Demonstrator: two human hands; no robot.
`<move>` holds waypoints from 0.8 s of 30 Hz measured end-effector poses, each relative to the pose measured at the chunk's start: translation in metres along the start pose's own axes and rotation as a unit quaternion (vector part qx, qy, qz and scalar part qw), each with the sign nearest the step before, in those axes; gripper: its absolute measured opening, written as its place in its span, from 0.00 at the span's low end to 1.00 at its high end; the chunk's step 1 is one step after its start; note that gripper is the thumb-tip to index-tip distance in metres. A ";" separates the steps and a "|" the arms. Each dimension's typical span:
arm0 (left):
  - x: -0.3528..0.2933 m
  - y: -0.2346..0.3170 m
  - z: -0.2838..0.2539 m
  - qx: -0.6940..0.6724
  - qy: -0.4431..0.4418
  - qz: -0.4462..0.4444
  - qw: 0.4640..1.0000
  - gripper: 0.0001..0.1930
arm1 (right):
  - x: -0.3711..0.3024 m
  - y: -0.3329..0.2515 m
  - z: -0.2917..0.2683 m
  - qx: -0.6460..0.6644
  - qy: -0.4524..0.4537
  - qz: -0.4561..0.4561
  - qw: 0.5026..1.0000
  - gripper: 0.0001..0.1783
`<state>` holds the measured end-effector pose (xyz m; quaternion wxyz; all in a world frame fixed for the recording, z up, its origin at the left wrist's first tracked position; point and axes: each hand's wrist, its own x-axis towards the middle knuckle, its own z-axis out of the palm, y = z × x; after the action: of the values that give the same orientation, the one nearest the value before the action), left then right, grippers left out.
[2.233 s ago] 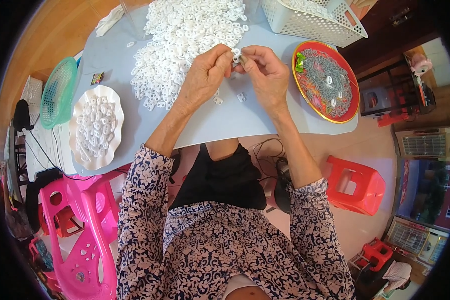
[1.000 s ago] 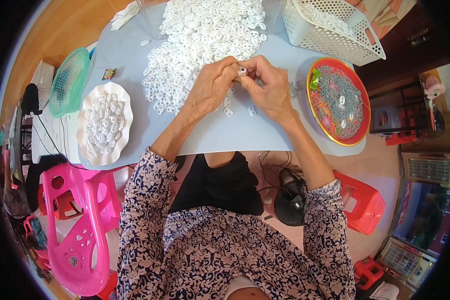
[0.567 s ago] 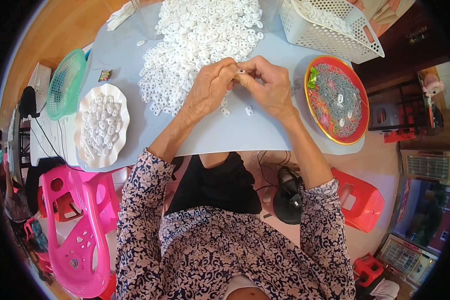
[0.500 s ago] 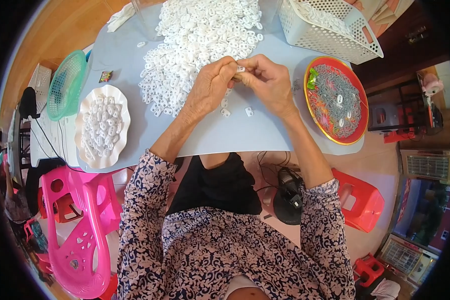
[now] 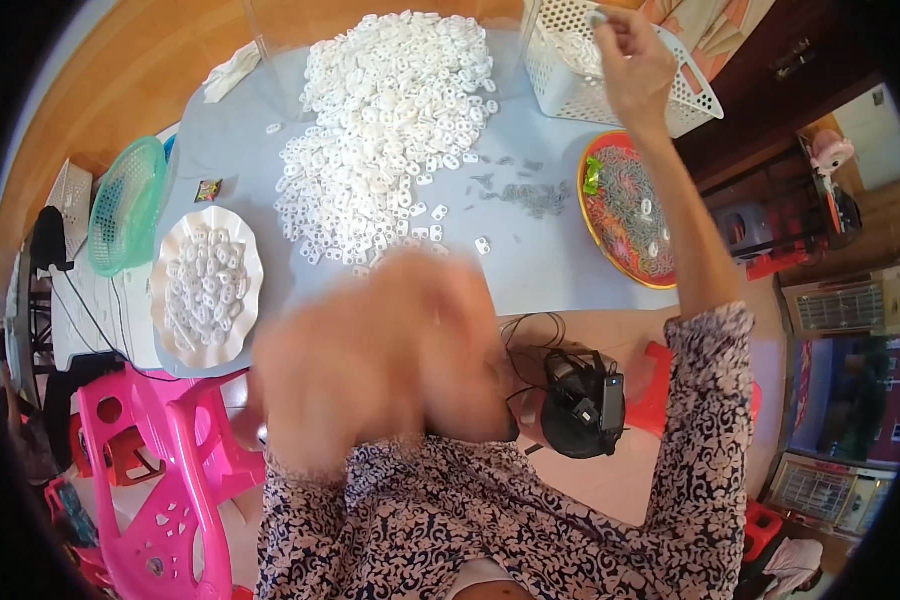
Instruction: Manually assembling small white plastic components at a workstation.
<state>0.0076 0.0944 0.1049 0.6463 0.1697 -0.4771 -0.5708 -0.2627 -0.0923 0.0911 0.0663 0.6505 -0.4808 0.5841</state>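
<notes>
My left hand is a large blur close in front of me, below the heap, and its fingers are smeared by motion. Over the white perforated basket at the far right, my right hand is raised with fingers curled together. A small pale piece shows at its fingertips, too small to make out fully. A large heap of small white plastic pieces, each with two holes, covers the far middle of the table. Similar white pieces lie inside the basket.
A red, gold-rimmed tray holds small grey parts; more grey parts lie beside it. At left are a white scalloped dish of white pieces, a green colander, a wrapped candy and a pink chair.
My hands were together above the table with a white piece between them. They have parted: my right went to the basket, my left came toward me. Grey parts show where the hands covered them.
</notes>
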 end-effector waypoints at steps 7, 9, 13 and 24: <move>-0.146 0.101 0.059 -0.171 0.082 0.022 0.982 0.07 | 0.004 0.039 -0.022 -0.335 -0.130 -0.120 0.925 0.09; -0.082 0.094 0.058 -0.212 0.114 0.030 0.970 0.07 | -0.014 0.000 0.002 -0.192 -0.129 -0.164 0.959 0.08; -0.030 0.062 0.032 -0.333 -0.225 0.223 0.888 0.12 | -0.060 -0.064 0.020 -0.038 -0.334 -0.013 0.942 0.06; -0.025 0.063 0.024 -0.328 -0.279 0.204 0.879 0.10 | -0.098 -0.057 0.030 -0.232 -0.487 -0.157 0.827 0.05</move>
<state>0.0275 0.1430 0.1538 0.6075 -0.3190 -0.4473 -0.5737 -0.1872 -0.0279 0.0277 0.0631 0.8825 -0.4639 0.0439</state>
